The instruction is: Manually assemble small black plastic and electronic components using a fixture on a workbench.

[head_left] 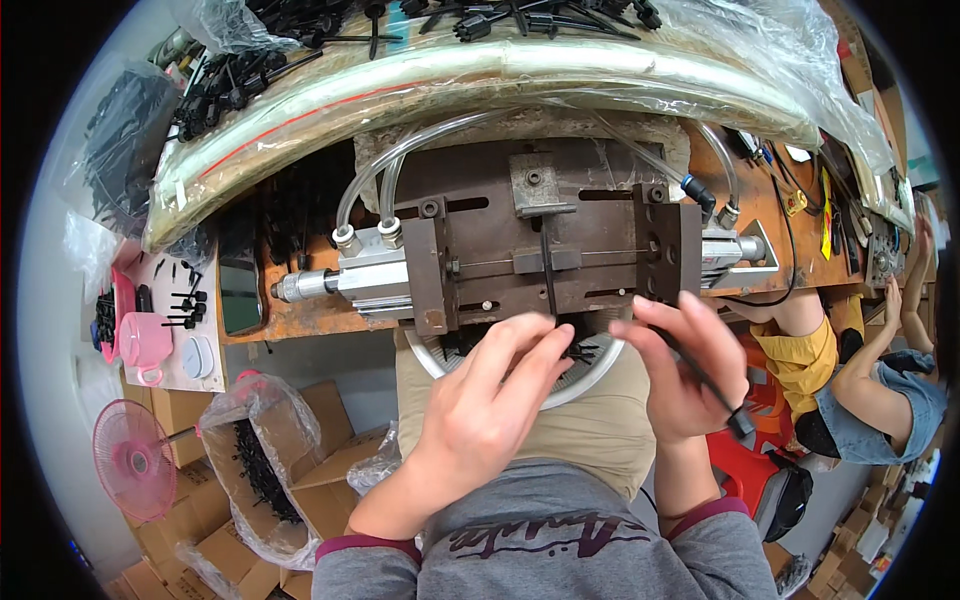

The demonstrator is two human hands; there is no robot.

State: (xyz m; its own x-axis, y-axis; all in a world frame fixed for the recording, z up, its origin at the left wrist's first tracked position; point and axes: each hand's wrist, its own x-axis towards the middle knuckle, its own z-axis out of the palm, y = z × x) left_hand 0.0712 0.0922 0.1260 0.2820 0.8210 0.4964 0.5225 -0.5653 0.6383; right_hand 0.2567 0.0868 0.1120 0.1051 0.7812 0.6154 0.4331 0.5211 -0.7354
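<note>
In the metal clamping fixture [480, 235] on the bench, a thin black plastic rod [548, 275] lies lengthwise across the small centre block. At the rod's near end, my left hand [490, 390] has thumb and fingers pinched together; the fingertips cover that end. My right hand [695, 365], just right of the fixture's front edge, is closed on another black rod [712, 383]. That rod slants across the palm, with its thicker head [740, 424] sticking out below. Under my hands, a white-rimmed basket [590, 385] with black parts rests on my lap, partly hidden.
Air cylinders [372, 280] with clear hoses [390, 160] flank the fixture. Black rods [530, 18] lie on a plastic-wrapped ledge beyond. Left are a pink cup [145, 338], a pink fan [130, 460] and a lined box [262, 470]. Another person [880, 400] sits at right.
</note>
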